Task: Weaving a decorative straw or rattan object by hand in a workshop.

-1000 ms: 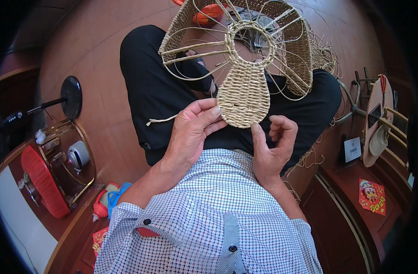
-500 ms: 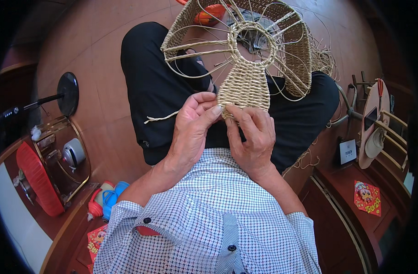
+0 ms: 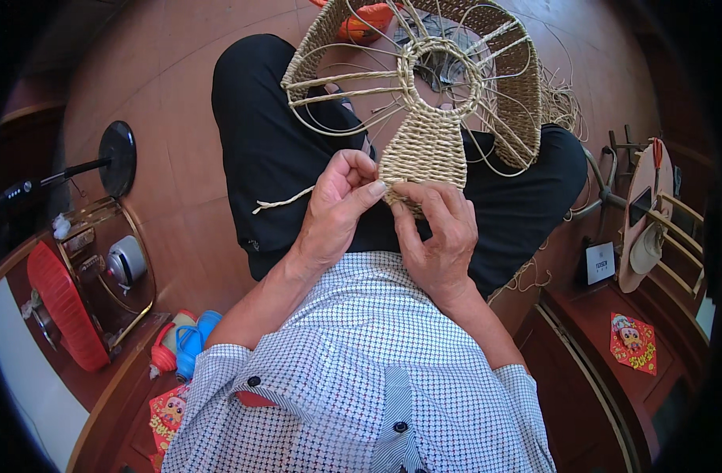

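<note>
The left hand [image 3: 339, 201] and right hand [image 3: 441, 229] are pinching the lower edge of a woven-straw panel [image 3: 424, 150], which is sitting over black trousers [image 3: 250, 142], joined to a round straw ring [image 3: 405, 79]; uneven tugging could be skewing its rows. Reddish floor tiles [image 3: 179, 142] are spreading around, loose straw cords [image 3: 562, 104] lying rightward.

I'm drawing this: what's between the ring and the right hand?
In the head view, the woven flap lies between the ring and the right hand.
</note>
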